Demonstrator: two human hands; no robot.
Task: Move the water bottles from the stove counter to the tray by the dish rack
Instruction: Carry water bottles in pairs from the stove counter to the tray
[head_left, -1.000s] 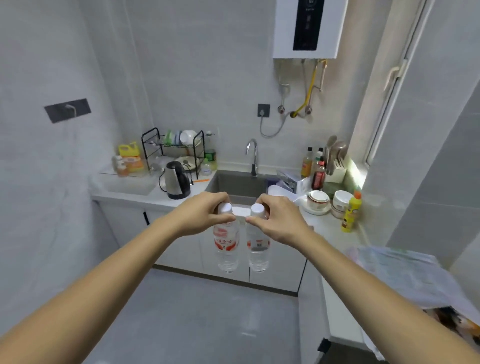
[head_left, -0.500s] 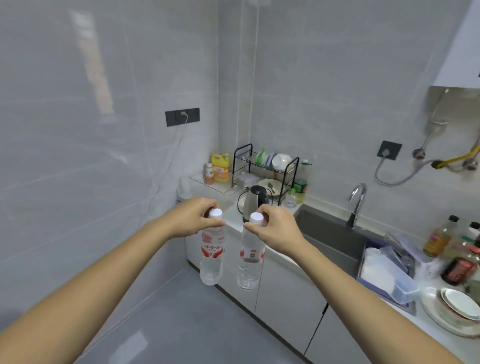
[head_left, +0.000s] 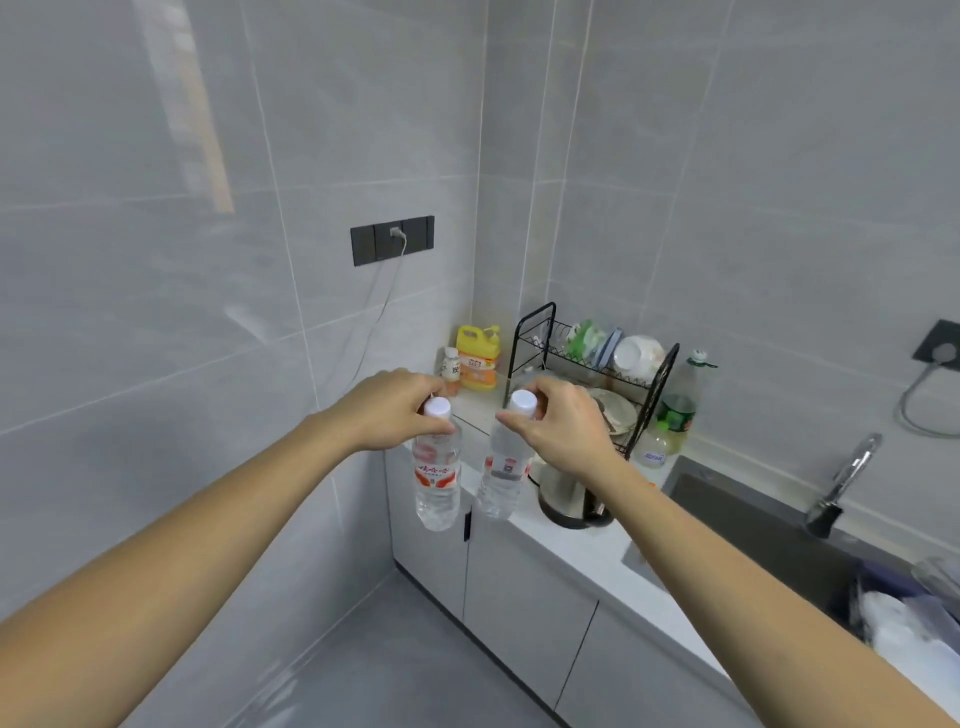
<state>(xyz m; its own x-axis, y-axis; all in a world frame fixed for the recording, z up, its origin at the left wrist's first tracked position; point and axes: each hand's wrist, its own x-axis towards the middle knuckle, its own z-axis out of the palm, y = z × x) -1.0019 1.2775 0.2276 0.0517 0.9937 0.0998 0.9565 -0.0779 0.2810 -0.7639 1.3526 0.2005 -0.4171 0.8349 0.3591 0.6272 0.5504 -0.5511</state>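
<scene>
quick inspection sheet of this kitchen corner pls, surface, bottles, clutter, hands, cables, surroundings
surface: pale counter runs from the corner to the sink; the tray cannot be made out.
job's things: two clear water bottles with white caps, left bottle and right bottle, both hanging in the air near the counter's front edge.
clutter: dish rack with dishes, kettle, yellow detergent jug, green-label bottle.
hands: left hand and right hand each hold a bottle by the neck in a fingertip grip.
cables: white cord hangs from the wall socket.
surroundings: grey tiled walls, faucet, grey floor.
</scene>
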